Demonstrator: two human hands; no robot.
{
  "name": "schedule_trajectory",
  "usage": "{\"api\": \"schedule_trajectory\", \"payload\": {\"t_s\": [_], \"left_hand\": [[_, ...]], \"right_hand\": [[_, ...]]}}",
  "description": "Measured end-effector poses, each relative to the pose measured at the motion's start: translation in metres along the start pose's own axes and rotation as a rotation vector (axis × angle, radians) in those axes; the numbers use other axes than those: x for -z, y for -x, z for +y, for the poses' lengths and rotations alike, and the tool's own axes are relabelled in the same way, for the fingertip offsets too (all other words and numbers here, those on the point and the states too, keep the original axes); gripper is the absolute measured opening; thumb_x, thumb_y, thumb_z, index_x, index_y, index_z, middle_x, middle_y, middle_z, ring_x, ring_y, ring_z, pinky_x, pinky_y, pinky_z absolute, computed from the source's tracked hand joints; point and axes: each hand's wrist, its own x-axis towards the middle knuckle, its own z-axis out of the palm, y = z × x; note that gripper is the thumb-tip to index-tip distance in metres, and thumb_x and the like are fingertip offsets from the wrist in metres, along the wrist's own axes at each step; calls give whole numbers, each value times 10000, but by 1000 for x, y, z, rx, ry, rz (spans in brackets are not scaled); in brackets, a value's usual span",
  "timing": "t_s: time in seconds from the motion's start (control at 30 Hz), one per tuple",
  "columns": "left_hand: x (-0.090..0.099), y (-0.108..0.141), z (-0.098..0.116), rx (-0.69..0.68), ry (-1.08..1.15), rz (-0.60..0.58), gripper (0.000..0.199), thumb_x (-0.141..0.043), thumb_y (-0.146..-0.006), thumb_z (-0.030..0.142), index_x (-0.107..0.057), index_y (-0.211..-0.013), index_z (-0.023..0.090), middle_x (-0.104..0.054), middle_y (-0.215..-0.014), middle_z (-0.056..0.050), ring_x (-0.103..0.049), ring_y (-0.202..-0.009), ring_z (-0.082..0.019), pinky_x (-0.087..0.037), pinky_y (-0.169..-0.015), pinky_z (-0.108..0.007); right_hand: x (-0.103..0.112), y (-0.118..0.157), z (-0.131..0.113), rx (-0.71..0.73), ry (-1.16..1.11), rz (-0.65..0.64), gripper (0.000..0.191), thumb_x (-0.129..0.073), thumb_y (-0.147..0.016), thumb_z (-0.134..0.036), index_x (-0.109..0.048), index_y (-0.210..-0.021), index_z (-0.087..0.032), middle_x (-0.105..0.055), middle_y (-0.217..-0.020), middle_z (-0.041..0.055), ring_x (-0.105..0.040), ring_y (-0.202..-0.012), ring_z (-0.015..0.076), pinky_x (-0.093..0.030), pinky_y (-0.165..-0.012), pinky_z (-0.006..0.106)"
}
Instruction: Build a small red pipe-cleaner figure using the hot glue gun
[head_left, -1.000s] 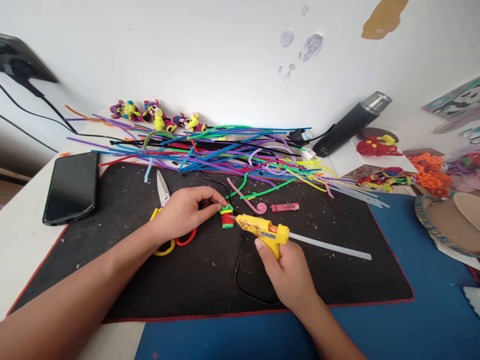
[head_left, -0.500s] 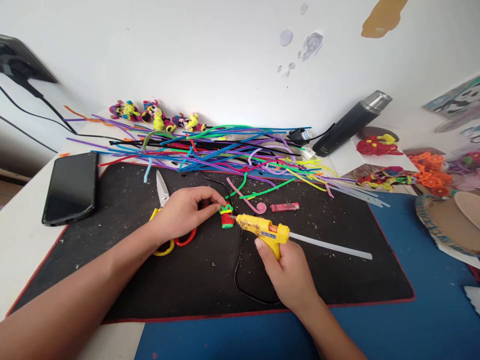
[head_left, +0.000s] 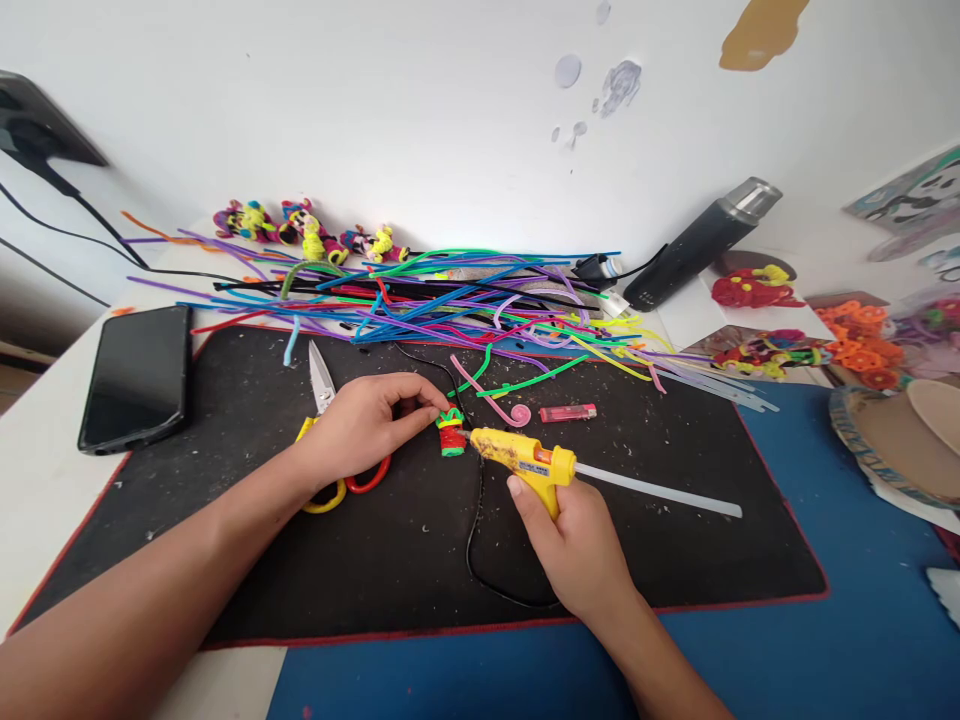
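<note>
Between the thumb and forefinger of my left hand (head_left: pixel 371 425) is the top of a small pipe-cleaner figure (head_left: pixel 451 437) in red, green and yellow. My right hand (head_left: pixel 576 545) grips a yellow hot glue gun (head_left: pixel 517 455). Its nozzle is at the figure's right side; whether it touches cannot be made out. A long translucent glue stick (head_left: pixel 660 490) sticks out from the back of the gun. Partly beneath my left hand lie scissors (head_left: pixel 322 380) with red and yellow handles. A coiled pink pipe cleaner (head_left: pixel 517 413) and a pink lighter (head_left: pixel 568 412) rest beyond the gun.
A black mat (head_left: pixel 360 580) with red edging covers the work area. Tangled pipe cleaners (head_left: pixel 420 320) lie along the wall. At left is a phone (head_left: pixel 135 375); a dark flask (head_left: pixel 701 245) leans at back right. The gun's black cord (head_left: pixel 471 545) loops across the mat.
The whole view has shifted slightly left. Both hands, the figure and the glue gun keep nearly the same positions relative to each other.
</note>
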Motion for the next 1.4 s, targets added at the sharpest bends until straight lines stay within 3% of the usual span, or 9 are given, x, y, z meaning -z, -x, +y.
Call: {"api": "schedule_trajectory", "payload": {"t_s": [0.6, 0.93, 1.13, 1.3, 1.4], "left_hand": [[1, 0, 1, -17, -25, 0, 278, -627, -966, 481, -798, -1007, 266, -831, -1092, -19, -744, -918, -221, -539, -768, -272], [0, -1, 0, -24, -10, -4, 304, -613, -968, 483, -791, -1018, 242, -828, -1071, -33, -728, -873, -206, -532, -722, -263], [0, -1, 0, -38, -22, 10, 295, -603, -955, 459, -792, -1002, 238, -825, -1053, -31, -703, -842, -199, -512, -722, -276], [1, -3, -2, -32, 78, 17, 319, -636, -928, 486, -797, -1005, 221, -818, -959, -29, -696, -812, -192, -517, -684, -261], [3, -6, -1, -2, 192, 36, 341, -676, -892, 504, -797, -997, 203, -825, -988, -50, -683, -781, -184, -537, -704, -277]], "right_hand": [[4, 3, 0, -52, -23, -29, 453, -519, -1000, -498, -357, -644, -270, -465, -512, -30, -425, -452, 135, -269, -463, 285], [0, 17, 13, -211, -300, -47, 485, -566, -1005, -660, -545, -778, -232, -507, -491, -47, -500, -439, 153, -405, -463, 267], [21, 22, 18, -223, -382, 6, 578, -603, -957, -739, -679, -919, -168, -562, -523, -28, -580, -501, 178, -497, -549, 286], [46, 11, 29, -225, -417, 29, 640, -612, -945, -754, -736, -1033, -132, -639, -615, 13, -572, -535, 172, -461, -496, 264], [53, 3, 35, -182, -314, 31, 624, -605, -948, -750, -726, -813, -153, -716, -744, 94, -659, -665, 204, -502, -567, 276]]}}
